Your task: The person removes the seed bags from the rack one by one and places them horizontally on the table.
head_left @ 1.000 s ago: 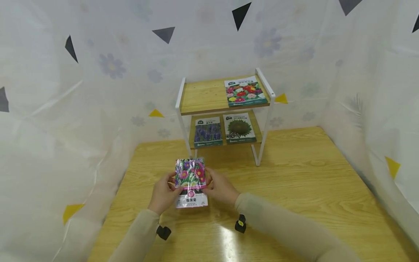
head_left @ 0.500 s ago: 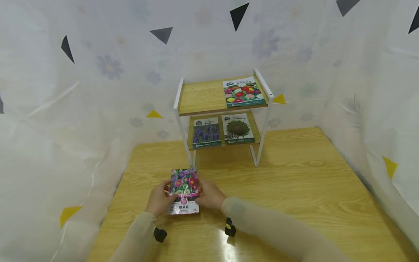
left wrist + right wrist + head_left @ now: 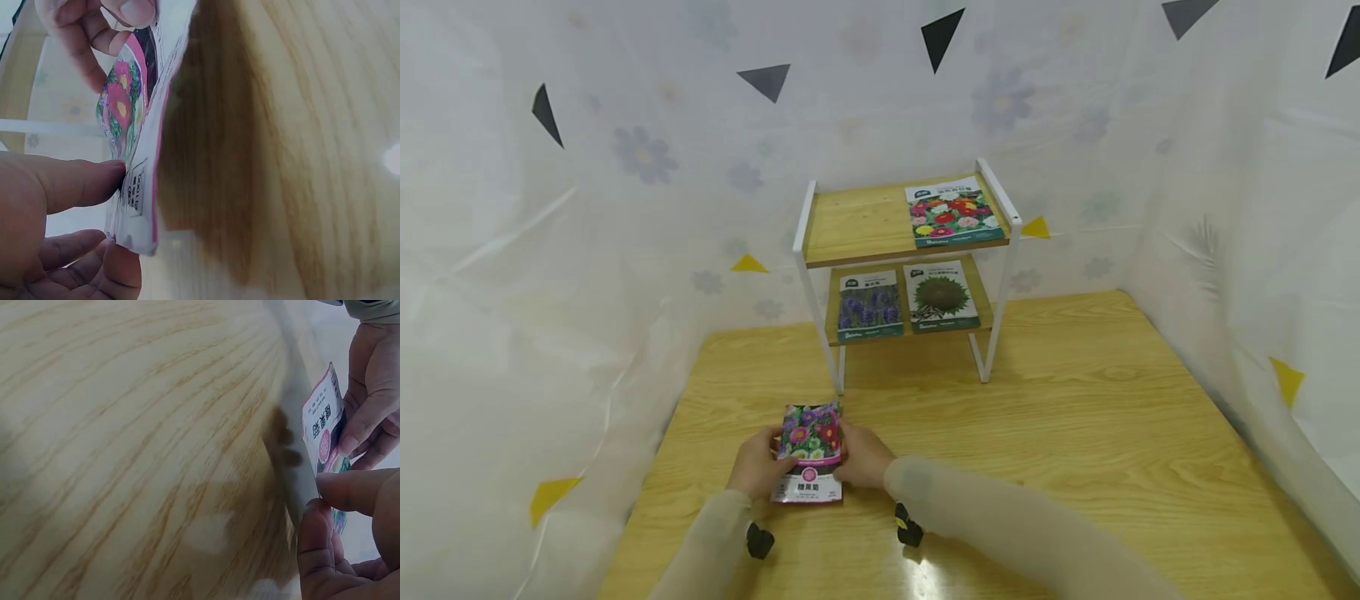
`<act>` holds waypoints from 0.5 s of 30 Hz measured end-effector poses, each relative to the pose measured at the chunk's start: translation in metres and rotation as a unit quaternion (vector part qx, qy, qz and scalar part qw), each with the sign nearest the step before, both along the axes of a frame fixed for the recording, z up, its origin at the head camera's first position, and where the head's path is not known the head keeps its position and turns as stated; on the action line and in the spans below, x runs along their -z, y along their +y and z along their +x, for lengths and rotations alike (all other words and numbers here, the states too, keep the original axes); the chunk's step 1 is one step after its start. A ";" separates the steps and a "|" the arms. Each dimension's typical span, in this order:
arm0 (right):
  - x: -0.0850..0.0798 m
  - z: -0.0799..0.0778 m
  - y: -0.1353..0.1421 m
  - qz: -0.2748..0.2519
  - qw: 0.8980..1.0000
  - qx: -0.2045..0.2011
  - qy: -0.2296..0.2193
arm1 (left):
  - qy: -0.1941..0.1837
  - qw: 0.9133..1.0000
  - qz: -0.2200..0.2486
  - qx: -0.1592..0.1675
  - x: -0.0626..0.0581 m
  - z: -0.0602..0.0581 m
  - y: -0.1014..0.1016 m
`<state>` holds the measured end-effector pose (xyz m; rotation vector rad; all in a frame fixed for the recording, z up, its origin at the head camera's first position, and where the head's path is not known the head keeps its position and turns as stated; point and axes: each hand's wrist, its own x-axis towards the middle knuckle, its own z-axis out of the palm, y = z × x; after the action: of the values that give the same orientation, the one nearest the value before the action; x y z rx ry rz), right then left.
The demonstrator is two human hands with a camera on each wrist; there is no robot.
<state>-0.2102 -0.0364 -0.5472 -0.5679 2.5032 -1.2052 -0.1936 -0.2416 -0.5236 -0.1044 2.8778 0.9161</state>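
Both hands hold a flower seed packet above the table's front left, its picture of pink and purple blooms facing up. My left hand pinches the left edge, thumb on the front and fingers behind. On the opposite edge my right hand pinches the packet the same way. In the left wrist view the packet is seen edge-on, slightly bent, apart from the wood. The right wrist view shows the packet's white printed end and its shadow on the table.
Behind the hands stands a two-tier wooden rack with white side frames. A zinnia-like flower packet lies on its top tier; a lavender-like packet and a sunflower packet lie below. The wooden table spreads rightward.
Both hands have brought the seed packet down and to the left, nearer the person and away from the rack. Their grip on its two edges stays the same. The head view has shifted slightly.
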 end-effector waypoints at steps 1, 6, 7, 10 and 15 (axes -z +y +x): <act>0.001 0.000 -0.001 0.003 1.000 0.000 0.002 | -0.002 1.000 -0.003 0.001 0.001 0.000 -0.001; 0.001 -0.002 -0.001 0.021 1.000 0.002 0.008 | -0.003 1.000 -0.009 0.001 0.006 -0.002 -0.004; 0.001 -0.002 0.000 0.021 1.000 0.002 0.002 | -0.001 1.000 -0.009 0.004 0.008 -0.002 -0.005; 0.002 -0.003 0.000 0.033 0.999 -0.002 -0.005 | 0.001 1.000 -0.012 0.008 0.012 -0.003 -0.005; 0.004 -0.003 0.000 0.059 0.998 -0.007 0.001 | -0.007 1.000 -0.024 0.016 0.015 -0.005 -0.004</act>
<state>-0.2132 -0.0368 -0.5512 -0.5561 2.5472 -1.0428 -0.1981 -0.2457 -0.5388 -0.0696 2.8814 0.8365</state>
